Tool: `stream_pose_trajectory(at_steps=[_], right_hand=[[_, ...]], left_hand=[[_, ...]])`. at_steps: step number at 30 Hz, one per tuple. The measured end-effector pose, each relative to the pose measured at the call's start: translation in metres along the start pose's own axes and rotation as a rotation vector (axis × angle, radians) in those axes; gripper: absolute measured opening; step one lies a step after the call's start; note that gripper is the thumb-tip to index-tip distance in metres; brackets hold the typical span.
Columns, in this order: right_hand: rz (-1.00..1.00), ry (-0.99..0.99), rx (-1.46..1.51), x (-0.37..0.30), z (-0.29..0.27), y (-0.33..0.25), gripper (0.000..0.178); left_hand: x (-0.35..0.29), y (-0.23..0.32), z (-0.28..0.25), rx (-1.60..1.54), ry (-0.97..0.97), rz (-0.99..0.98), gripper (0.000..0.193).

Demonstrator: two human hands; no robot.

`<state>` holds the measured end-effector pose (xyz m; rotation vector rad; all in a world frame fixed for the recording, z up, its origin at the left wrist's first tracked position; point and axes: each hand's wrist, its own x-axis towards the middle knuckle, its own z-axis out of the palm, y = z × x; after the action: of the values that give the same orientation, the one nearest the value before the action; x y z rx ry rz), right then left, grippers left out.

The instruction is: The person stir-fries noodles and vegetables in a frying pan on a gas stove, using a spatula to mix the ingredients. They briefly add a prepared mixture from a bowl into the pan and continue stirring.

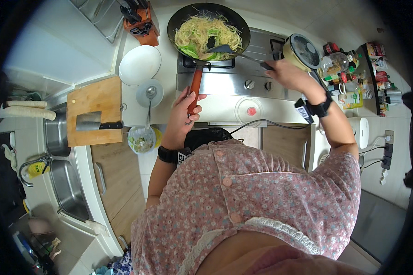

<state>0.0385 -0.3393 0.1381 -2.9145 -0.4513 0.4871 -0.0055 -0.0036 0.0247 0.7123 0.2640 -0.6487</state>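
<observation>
A black wok point(241, 26) sits over the left burner of the stove, holding pale shredded strips mixed with green pieces point(202, 34). My left hand point(184, 110) is wrapped round the wok's reddish-brown handle point(196, 87). My right hand point(289, 73) grips a dark spatula point(243, 56) by the end of its handle. The spatula's blade rests among the food near the wok's front side. To the right of the wok, a cream pot with a glass lid point(303, 51) stands on the stove, close beyond my right hand.
Left of the stove are a white plate point(140, 65), a bowl point(156, 101) with a ladle point(150, 94), and a knife block point(144, 27). A cleaver point(89, 121) lies on the cutting board point(80, 97) beside the sink point(69, 183). Several bottles point(339, 64) crowd the right side.
</observation>
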Motion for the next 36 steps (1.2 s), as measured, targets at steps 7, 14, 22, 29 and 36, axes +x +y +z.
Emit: stream_pose_trajectory(at_steps=[7,14,22,29,36], right_hand=[[0.115,0.165,0.064,0.057,-0.006,-0.016,0.030],[0.072,0.139,-0.102,-0.001,0.004,-0.015,0.030],[0.050,0.253,0.037,0.059,0.081,-0.029,0.045],[0.238,0.102,0.789,0.031,0.081,-0.048,0.060],[0.216,0.422,0.694,0.014,0.105,-0.047,0.062]], left_hand=[[0.002,-0.002,0.002,-0.018,0.006,-0.010,0.040],[0.007,-0.006,-0.006,-0.099,-0.049,0.026,0.043],[0.002,-0.013,-0.004,0.004,-0.006,0.067,0.037],[-0.014,0.030,-0.079,0.690,0.385,0.788,0.044],[-0.013,0.067,-0.199,0.468,0.596,0.435,0.055]])
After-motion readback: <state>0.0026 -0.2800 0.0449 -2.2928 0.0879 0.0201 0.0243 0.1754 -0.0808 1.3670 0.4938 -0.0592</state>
